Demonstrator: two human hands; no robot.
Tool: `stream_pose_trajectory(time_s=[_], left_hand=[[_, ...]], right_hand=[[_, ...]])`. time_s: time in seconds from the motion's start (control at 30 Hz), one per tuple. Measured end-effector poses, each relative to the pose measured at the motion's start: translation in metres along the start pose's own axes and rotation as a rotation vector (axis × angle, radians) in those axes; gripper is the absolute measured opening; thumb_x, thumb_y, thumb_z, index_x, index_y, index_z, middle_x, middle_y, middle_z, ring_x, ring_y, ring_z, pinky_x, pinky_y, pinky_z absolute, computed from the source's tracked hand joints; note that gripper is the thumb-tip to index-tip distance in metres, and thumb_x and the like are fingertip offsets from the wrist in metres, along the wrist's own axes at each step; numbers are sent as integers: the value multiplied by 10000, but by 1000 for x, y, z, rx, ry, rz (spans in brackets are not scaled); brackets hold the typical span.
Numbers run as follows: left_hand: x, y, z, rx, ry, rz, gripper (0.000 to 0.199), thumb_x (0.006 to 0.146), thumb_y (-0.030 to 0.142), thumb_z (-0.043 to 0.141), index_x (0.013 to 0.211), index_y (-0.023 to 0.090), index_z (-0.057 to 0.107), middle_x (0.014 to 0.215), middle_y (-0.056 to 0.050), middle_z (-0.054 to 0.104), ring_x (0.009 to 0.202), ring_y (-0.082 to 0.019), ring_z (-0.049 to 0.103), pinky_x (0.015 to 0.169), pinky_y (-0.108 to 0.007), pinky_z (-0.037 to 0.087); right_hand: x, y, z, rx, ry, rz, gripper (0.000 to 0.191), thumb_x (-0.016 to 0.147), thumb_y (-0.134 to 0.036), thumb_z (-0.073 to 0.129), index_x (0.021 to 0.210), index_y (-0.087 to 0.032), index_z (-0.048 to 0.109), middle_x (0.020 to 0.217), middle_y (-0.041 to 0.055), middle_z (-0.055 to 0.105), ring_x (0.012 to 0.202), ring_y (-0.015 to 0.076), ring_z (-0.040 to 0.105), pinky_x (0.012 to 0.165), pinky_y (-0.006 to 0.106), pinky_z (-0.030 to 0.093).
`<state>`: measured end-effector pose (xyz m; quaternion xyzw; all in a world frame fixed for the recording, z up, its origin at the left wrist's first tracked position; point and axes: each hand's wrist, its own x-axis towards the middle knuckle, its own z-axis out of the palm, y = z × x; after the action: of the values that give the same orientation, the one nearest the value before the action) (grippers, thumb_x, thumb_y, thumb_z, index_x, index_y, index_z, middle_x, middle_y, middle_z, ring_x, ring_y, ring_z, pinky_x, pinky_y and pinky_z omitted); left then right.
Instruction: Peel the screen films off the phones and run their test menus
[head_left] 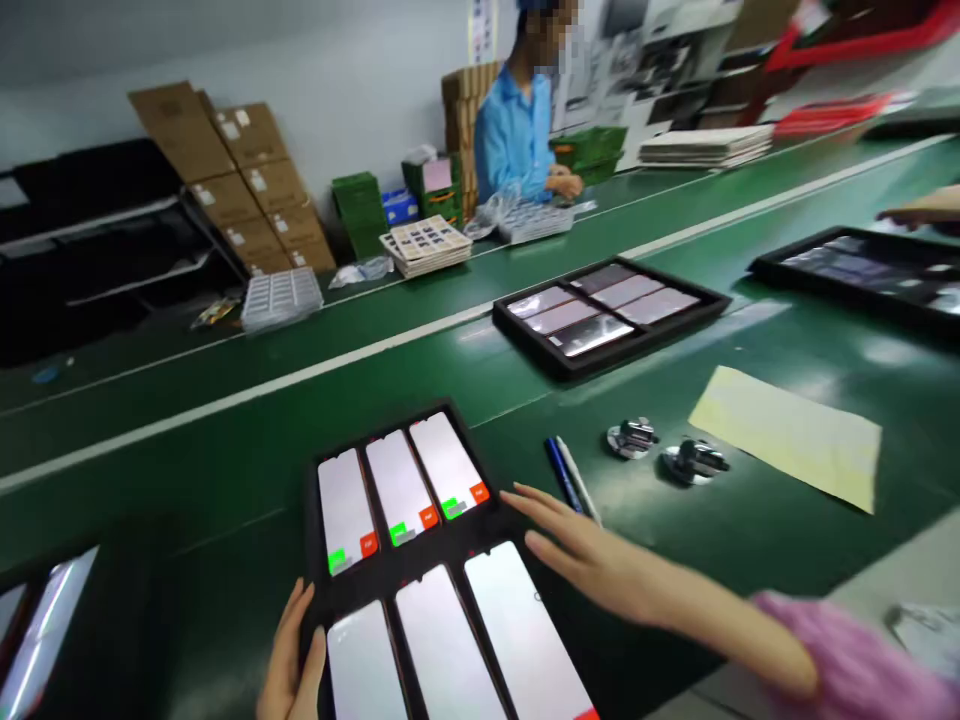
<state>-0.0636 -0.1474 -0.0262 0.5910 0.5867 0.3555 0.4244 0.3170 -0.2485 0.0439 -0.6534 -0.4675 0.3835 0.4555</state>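
A black tray (375, 580) of several lit phones lies in front of me on the green table. The phones in its far row, such as the left one (346, 505), show white screens with green and red squares at the near end. My left hand (291, 660) is at the tray's left edge, its thumb and fingers apart around the rim. Over the right side of the tray, my right hand (592, 555) is stretched out with fingers spread, fingertips close to the rim, holding nothing. Just beyond it lie a blue pen (564, 474) and a white pen (578, 480).
Two metal objects (631, 438) and a yellowish sheet (791, 435) lie to the right. Farther back is another phone tray (574, 368); a third tray (847, 285) stands right, near another person's hand. A person in blue (514, 135) works across the table. Part of a tray (105, 620) shows left.
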Motion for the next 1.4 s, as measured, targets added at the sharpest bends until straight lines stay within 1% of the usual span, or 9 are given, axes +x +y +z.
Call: stream_pose_trajectory(time_s=[0.17,0.3,0.4,0.67,0.83,1.07,1.2,1.3,1.4], left_hand=[[25,12,2,194,43,245,380,1032,508,545,1259,225,658,1576,-131,554,1469,-285,538,1245,-438,423],[52,34,2,402,43,549,332,1062,377,458,1148,193,721,1331,-138,670,1300,-253,622,1123,-450,480],[48,50,7,534,-178,638,265,1027,330,538,1087,244,782,1076,-69,757,1080,-231,678,1063,-448,455],[27,88,42,843,-398,676,428,1076,500,480,1246,195,728,1203,-116,720,1126,-303,615,1134,-577,313],[38,96,64,977,-570,613,877,794,741,783,1431,164,605,1383,-167,634,1318,-388,533,1228,-714,172],[4,90,42,857,-504,802,891,853,658,794,1549,180,508,1504,-192,590,1404,-424,496,1227,-840,45],[-62,97,44,478,-794,1103,450,1040,471,638,1381,177,644,1317,-80,729,1233,-226,644,1357,-577,125],[-89,101,54,324,-820,1066,230,1069,109,502,1136,141,720,915,2,760,847,-126,683,1255,-429,409],[-81,105,48,273,-881,1015,265,1073,102,469,1041,157,726,797,22,720,757,-125,671,1095,-350,550]], right_hand=[[-24,41,66,-331,252,-184,477,1067,-551,427,1316,-248,698,1611,153,497,1484,285,508,1168,481,494],[9,43,72,-452,160,-242,408,1028,-559,515,1153,-267,771,1625,110,478,1517,368,391,1245,608,352],[25,39,67,-555,101,-290,382,1026,-516,535,1161,-263,787,1637,109,466,1483,427,361,1209,677,326],[31,31,66,-769,87,-372,327,1033,-502,573,1019,-296,825,1659,56,456,1453,497,337,1051,743,303],[41,27,73,-726,93,-400,277,1026,-443,623,910,-280,816,1476,50,650,1366,420,481,1026,646,309],[-56,4,51,-537,-113,-670,99,1011,-203,662,964,-242,740,953,18,724,838,156,598,882,410,404],[-119,-13,54,-438,-151,-645,186,995,-43,581,976,-180,705,784,-21,663,706,115,520,892,384,438],[-130,-16,53,-403,-249,-616,294,998,0,475,905,-190,678,758,-27,653,680,117,513,878,381,456],[-118,-12,40,-397,-239,-622,169,1006,-91,572,1009,-196,704,789,-23,668,723,124,566,824,369,475]])
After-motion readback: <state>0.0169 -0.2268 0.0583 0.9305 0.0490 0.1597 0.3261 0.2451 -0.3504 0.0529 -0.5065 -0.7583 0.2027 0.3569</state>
